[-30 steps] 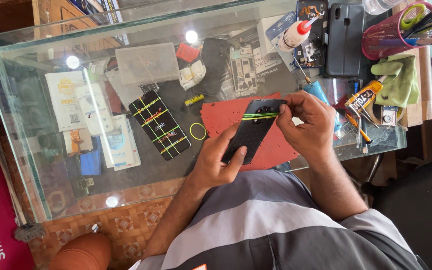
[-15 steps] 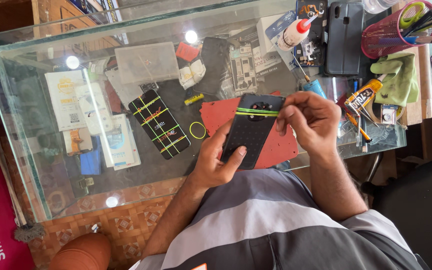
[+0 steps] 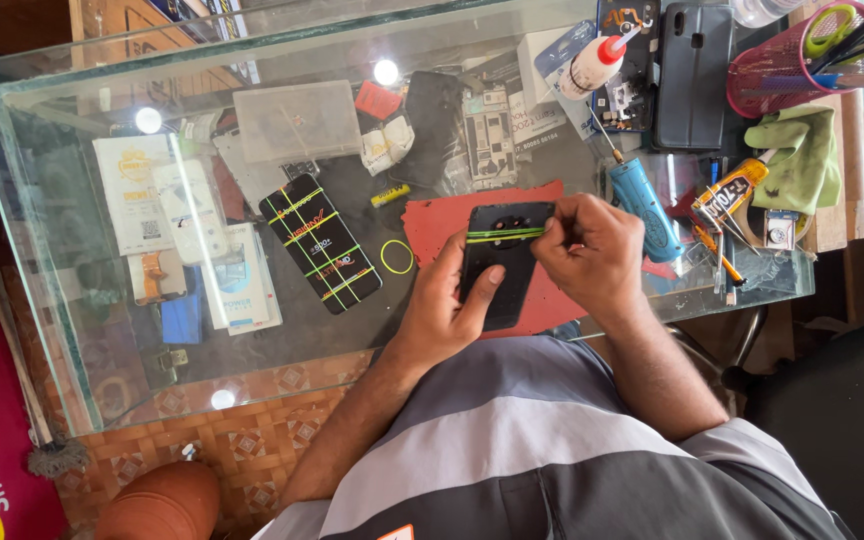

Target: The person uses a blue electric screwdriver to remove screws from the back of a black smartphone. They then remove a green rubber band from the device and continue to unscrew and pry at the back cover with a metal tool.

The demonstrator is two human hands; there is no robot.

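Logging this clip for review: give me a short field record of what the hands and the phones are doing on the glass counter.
left hand: holds the black phone from below, thumb on its back
right hand: fingers pinch the rubber bands stretched across the phone's upper part
under the phone: red mat on the glass counter
to the left: second phone lying banded, loose yellow band beside it
to the right: blue tool

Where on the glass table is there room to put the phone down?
The red mat is bare left of the black phone, near the loose yellow band. It is crowded on the right around the blue tool, glue tube and pink basket.
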